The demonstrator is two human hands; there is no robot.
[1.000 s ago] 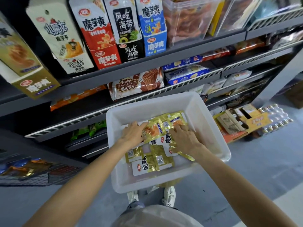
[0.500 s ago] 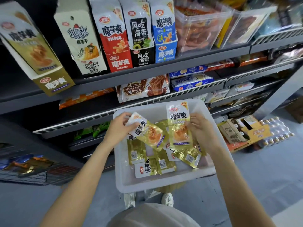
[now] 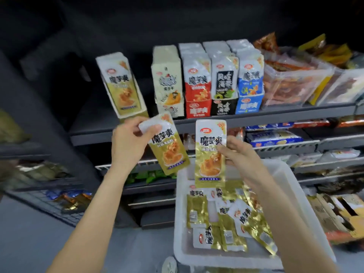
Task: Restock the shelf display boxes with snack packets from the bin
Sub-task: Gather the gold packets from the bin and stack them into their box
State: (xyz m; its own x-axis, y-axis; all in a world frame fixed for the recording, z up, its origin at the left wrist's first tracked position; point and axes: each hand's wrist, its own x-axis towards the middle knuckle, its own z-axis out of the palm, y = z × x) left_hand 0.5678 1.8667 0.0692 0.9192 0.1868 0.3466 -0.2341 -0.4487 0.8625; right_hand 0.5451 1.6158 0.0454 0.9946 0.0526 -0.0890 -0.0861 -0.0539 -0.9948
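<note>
My left hand [image 3: 130, 142] pinches the white top of a gold snack packet [image 3: 169, 150], held tilted just below the gold display box [image 3: 123, 89] on the dark shelf [image 3: 216, 120]. My right hand [image 3: 241, 160] grips a second gold packet [image 3: 209, 154] upright by its right edge, above the white bin [image 3: 295, 194]. Several more gold packets [image 3: 222, 219] lie loose in the bin.
Right of the gold box stand cream [image 3: 167, 83], red [image 3: 197, 85], black [image 3: 224, 85] and blue [image 3: 250, 83] display boxes, then clear tubs of snacks [image 3: 291, 83]. Lower shelves hold biscuit packs [image 3: 273, 137]. Cardboard boxes [image 3: 338, 213] sit on the floor at right.
Both hands have risen out of the bin, each lifting a gold packet up toward the shelf. The view has tilted upward, showing the display boxes' tops.
</note>
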